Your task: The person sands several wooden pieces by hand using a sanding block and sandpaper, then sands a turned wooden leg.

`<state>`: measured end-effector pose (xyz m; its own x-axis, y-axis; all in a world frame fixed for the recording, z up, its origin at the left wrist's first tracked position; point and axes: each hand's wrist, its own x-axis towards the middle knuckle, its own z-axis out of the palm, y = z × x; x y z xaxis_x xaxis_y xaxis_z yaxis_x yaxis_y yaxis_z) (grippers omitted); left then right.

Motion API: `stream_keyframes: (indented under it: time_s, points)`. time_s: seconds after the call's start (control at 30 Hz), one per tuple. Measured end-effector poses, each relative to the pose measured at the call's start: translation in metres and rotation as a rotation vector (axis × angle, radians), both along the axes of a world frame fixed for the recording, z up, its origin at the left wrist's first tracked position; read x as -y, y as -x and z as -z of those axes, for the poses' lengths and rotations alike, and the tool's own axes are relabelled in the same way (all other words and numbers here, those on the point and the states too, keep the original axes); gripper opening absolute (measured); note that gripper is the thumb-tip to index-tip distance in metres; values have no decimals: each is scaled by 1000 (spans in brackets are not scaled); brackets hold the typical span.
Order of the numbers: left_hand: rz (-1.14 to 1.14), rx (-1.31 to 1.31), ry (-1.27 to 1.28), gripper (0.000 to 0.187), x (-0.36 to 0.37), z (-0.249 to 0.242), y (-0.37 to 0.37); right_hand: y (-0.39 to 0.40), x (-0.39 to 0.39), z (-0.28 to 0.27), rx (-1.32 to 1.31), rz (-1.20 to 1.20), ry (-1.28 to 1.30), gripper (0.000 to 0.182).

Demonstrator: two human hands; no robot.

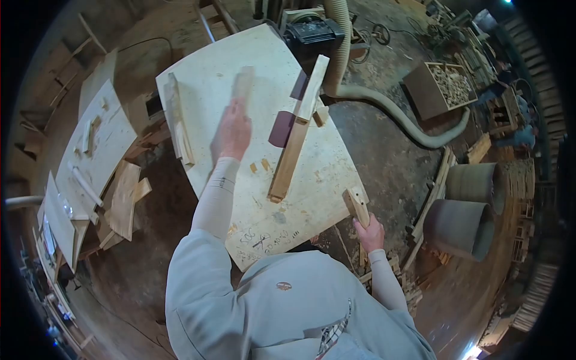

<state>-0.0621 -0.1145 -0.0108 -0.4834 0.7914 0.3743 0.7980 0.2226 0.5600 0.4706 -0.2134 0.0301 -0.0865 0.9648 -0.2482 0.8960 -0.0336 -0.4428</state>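
The head camera looks straight down on a pale, flat plywood work table (240, 198) with pencil scribbles near its close edge.

The left hand (234, 133) reaches out over the middle of the table, and a light, blurred wooden strip (243, 84) stands out from its far side. The hand appears closed around the near end of the strip, but motion blur hides how the single fingers lie. The sleeve is pale grey.

The right hand (369, 233) sits at the near right corner of the table, just off its edge. Its fingers are wrapped together around the lower end of a short, light-brown wooden block (356, 204), which points up and away over the table edge.

Between the two hands a long, straight, tan wooden guide rail (298, 132) lies on the table, running from near centre toward the far right. A dark reddish-brown patch (281, 128) lies against its left side. Two small wood chips (259, 166) lie on the table just left of the rail's near end.

Along the far left edge of the table rests a narrow pale wooden batten (176, 117).

Right of the table, a ribbed beige dust hose (396, 114) curves over the sawdust-covered floor, and farther right stands an open brown crate filled with wood offcuts (441, 88). On the left stands a second pale bench (102, 144) with loose boards.
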Motion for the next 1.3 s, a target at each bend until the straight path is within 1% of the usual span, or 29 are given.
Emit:
stream_keyframes:
  time_s: [0.03, 0.1, 0.2, 0.3, 0.43, 0.5, 0.53, 0.6, 0.63, 0.7, 0.8, 0.83, 0.9, 0.93, 0.97, 1.0, 1.03, 1.07, 1.1, 1.2, 1.3]
  points:
    - [104, 24, -10, 58, -11, -1, -17, 2, -2, 2, -3, -19, -12, 47]
    - [224, 53, -87, 56, -39, -9, -51, 1, -2, 5, 10, -3, -11, 47]
    - [300, 83, -75, 53, -68, -9, -81, -4, 3, 6, 40, 10, -24, 47]
    - [311, 63, -50, 50, -85, 1, -92, -4, 3, 5, 57, 20, -47, 48]
    - [304, 85, -66, 46, -86, 3, -90, -3, -5, 1, 41, 3, -22, 49]
    - [320, 105, -130, 43, -91, 12, -88, -5, -8, -3, 57, -4, -10, 49]
    - [323, 99, -131, 43, -91, 5, -89, -6, -8, -4, 50, -9, 5, 49]
    - [357, 374, 54, 42, -89, -12, -92, -9, -6, -3, 37, -11, 18, 50]
    - [359, 367, 54, 42, -89, -11, -95, -12, -5, 0, 39, -9, 16, 51]
    - [396, 312, -43, 44, -92, 0, -99, -17, 0, 0, 36, -4, 12, 52]
    - [370, 217, -108, 44, -94, 4, -101, -19, 1, -8, 11, -15, 38, 53]
    - [367, 207, -112, 44, -90, -5, -107, -18, 2, -13, -22, -17, 38, 53]
    - [91, 56, -20, 40, -79, -28, -123, -26, 1, -13, -63, -22, 34, 53]
    - [91, 45, -19, 40, -81, -23, -126, -33, 3, -9, -177, -63, -29, 53]
    - [63, 88, 53, 39, -87, -10, -123, -39, 4, -6, -291, -104, -92, 52]
    - [33, 131, 124, 39, -92, -3, -121, -44, 2, -6, -302, -103, -91, 52]
    - [33, 121, 126, 39, -93, -7, -121, -49, -2, -6, -278, -144, -1, 51]
    - [27, 178, 141, 39, -95, -9, -122, -53, -6, -5, -255, -186, 89, 49]
    - [21, 235, 157, 40, -97, -11, -122, -55, -10, -4, -265, -186, 89, 49]
    - [-1, 236, 190, 45, -103, 2, -125, -68, -15, -1, -202, -241, 158, 47]
    - [-25, 251, 208, 44, -101, -6, -130, -68, -14, 2, -211, -253, 109, 47]
